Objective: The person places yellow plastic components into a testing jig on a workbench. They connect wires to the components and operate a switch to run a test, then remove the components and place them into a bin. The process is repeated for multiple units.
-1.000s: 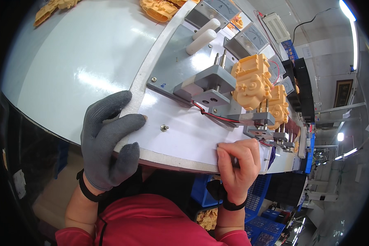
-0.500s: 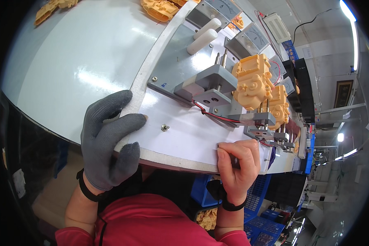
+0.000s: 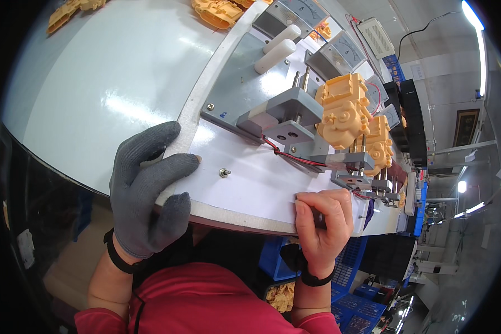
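Note:
My left hand (image 3: 147, 189), in a dark grey knit glove, rests on the near left corner of a white-topped board (image 3: 250, 195). Its fingers are spread, and it holds nothing. Bare, my right hand (image 3: 324, 225) lies at the board's front edge with fingers curled and thumb close to the forefinger. Whatever may be inside that curl is hidden. Between my hands a small metal toggle switch (image 3: 224, 173) stands up from the board. Behind it sits a grey fixture (image 3: 284, 111) with metal pins and red and black wires. To its right, an orange-yellow molded plastic housing (image 3: 342, 114) is mounted upright.
Two white cylindrical posts (image 3: 277, 55) rise from a grey plate (image 3: 236, 80). Analog meters (image 3: 339, 53) line the back. More orange housings (image 3: 217, 14) lie on the pale table (image 3: 94, 72) at far left. Blue crates (image 3: 275, 259) stand below the board's edge.

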A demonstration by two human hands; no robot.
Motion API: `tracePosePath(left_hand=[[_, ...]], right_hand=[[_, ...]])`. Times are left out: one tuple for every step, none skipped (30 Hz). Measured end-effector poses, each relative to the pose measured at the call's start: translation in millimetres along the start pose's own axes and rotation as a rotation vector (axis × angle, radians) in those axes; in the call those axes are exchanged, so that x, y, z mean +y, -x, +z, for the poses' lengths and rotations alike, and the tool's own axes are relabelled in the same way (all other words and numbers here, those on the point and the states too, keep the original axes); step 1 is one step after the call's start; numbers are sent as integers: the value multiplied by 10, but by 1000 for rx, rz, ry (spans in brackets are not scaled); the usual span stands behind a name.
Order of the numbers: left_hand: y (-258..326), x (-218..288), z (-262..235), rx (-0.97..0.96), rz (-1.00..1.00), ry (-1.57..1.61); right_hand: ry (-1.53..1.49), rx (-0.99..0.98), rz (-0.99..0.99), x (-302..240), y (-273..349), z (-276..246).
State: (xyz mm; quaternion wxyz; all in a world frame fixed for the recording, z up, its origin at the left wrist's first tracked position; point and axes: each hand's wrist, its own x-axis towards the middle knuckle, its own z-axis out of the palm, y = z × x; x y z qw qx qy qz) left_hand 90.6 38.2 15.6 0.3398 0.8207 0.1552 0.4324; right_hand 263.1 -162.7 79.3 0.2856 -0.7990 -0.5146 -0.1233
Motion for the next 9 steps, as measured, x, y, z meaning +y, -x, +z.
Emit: tracePosePath(left_hand=[[0, 1, 0, -2, -1, -1], [1, 3, 1, -1, -3, 0], [2, 6, 2, -1, -5, 1], [3, 8, 4, -1, -6, 1], [6, 8, 4, -1, -8, 1], [10, 6, 3, -2, -10, 1], [15, 4, 3, -2, -12, 1], [17, 0, 6, -2, -13, 6], [19, -4, 9, -1, -13, 11]], right_hand=[[0, 0, 1, 2, 1, 0], [-1, 0, -1, 2, 1, -2], [-2, 1, -2, 1, 0, -4], [-3, 2, -3, 1, -1, -7], [-5, -3, -13, 3, -3, -7], [-7, -8, -22, 6, -6, -9], [-10, -13, -31, 8, -8, -11], [-4, -16, -31, 7, -10, -16], [1, -20, -30, 4, -12, -22]])
